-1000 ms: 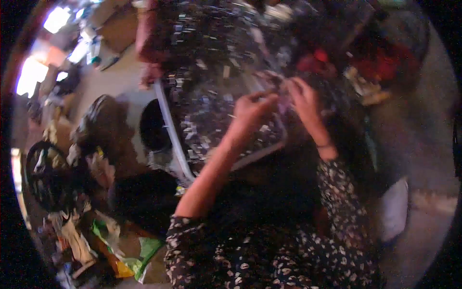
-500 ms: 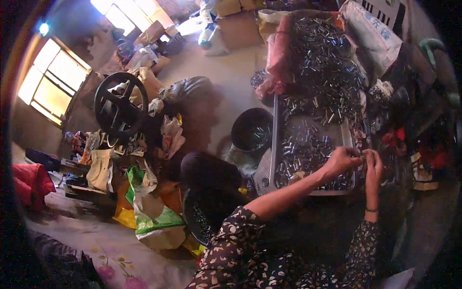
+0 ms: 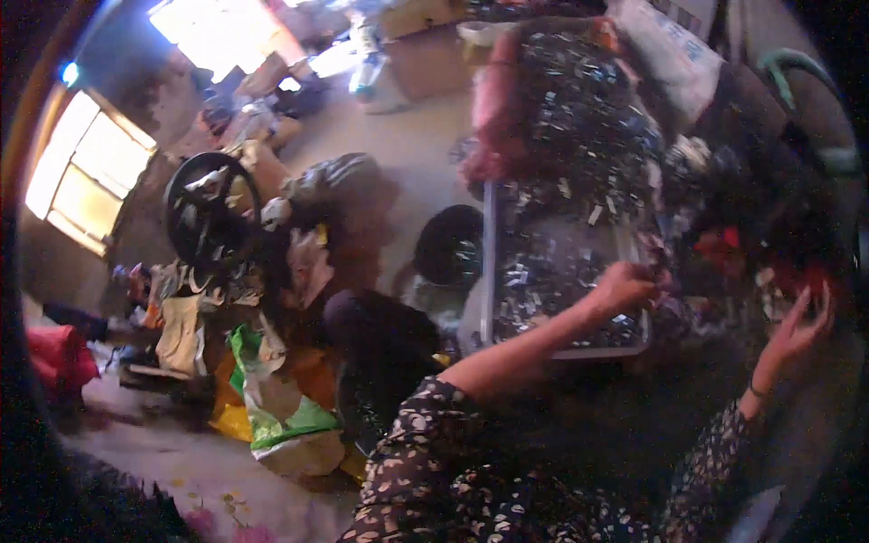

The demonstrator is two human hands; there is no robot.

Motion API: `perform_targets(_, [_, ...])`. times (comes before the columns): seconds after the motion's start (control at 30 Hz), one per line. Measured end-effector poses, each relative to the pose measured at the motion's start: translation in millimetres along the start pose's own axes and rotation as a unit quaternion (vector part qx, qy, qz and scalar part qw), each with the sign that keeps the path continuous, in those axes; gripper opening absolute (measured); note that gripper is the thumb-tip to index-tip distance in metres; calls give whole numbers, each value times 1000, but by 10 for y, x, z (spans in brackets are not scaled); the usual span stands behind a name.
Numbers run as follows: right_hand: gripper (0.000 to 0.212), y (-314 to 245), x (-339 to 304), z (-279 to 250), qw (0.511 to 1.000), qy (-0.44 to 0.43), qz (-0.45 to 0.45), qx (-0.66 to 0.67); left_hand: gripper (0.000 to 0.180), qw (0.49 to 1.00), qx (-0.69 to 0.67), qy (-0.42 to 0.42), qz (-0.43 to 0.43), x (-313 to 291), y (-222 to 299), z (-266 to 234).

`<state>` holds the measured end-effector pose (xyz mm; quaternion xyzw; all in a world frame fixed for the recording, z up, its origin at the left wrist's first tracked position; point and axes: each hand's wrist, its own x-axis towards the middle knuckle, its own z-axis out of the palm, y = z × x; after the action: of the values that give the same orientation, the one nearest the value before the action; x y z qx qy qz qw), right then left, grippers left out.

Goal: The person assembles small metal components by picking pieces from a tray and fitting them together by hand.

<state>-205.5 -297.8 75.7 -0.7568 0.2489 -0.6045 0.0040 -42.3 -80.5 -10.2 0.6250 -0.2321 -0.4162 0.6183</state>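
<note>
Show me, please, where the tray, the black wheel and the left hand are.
Tray [image 3: 489,262]: head view, on its left rim.
Black wheel [image 3: 215,214]: head view, near its centre.
Left hand [image 3: 625,286]: head view, middle of the hand.

Over the middle of the tray, a hand could pass between the left hand at its near right corner and another person's arm at its far left. The left forearm blocks its near edge; a dark tub blocks its left side, with open floor farther left. Red material obstructs its right.
</note>
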Motion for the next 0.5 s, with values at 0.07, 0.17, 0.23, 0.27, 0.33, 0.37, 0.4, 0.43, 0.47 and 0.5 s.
perform_targets(0.07, [35,86,187,-41,999,28,-9,-44,31,999,40,14,10,19,3,-39])
perform_targets(0.17, [42,175,350,55,988,122,18,88,23,998,55,19,-12,124,-84,-106])
perform_targets(0.23, [48,210,586,111,990,139,23,24,24,997,42,53,46,203,-31,-160])
perform_targets(0.27, [51,274,660,115,982,164,49,77,22,998,18,58,30,250,38,-53])
perform_targets(0.33, [61,408,697,143,981,148,84,89,23,999,-10,34,-3,243,178,23])
perform_targets(0.37, [64,500,706,138,988,126,89,31,24,999,-29,27,-1,284,154,13])
perform_targets(0.4, [64,506,711,152,988,125,90,27,23,999,-24,33,2,300,182,23])
perform_targets(0.43, [66,504,716,173,987,111,102,59,23,999,-24,31,0,331,199,40])
perform_targets(0.47, [68,503,720,185,985,98,114,90,23,998,-41,41,-26,368,216,52])
perform_targets(0.5, [68,506,728,194,984,98,115,93,24,996,-56,54,-50,392,232,33])
